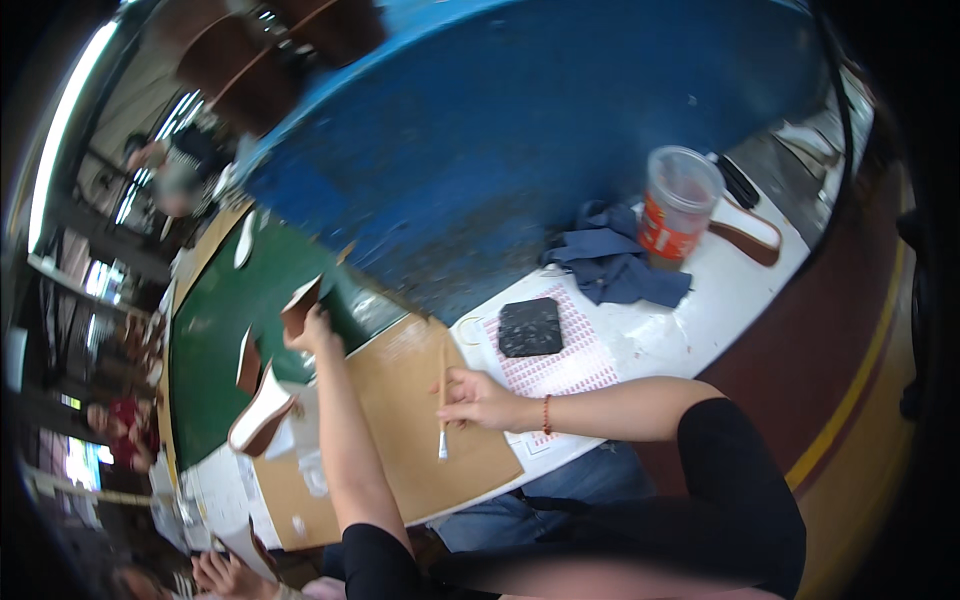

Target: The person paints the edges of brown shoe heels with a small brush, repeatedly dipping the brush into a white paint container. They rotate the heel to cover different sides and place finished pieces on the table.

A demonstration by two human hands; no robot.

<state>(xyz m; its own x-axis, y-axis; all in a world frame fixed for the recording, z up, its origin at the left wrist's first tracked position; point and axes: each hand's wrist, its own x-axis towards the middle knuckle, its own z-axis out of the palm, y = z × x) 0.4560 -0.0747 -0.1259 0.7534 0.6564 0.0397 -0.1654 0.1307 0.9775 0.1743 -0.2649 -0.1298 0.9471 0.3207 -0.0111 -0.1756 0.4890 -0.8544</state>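
Observation:
My left hand (316, 334) reaches out over the green conveyor belt (215, 300), its fingers closed on a brown and white wedge shoe sole (301, 303). Nearer to me, my right hand (480, 398) grips a thin brush (443, 400) by its wooden handle. The brush's white bristles (443, 447) point down over a brown board (400, 440). Beside my left forearm lies a larger wedge sole (262, 412) with a white top. Another brown wedge sole (248, 361) stands on the belt just beyond it.
A black square pad (530, 327) lies on a printed sheet (585, 365). Dark blue cloth (610, 262), a clear plastic tub (684, 190) and another sole (745, 232) are at the right. A blue panel (480, 150) rises behind. A co-worker's hand (230, 577) shows at lower left.

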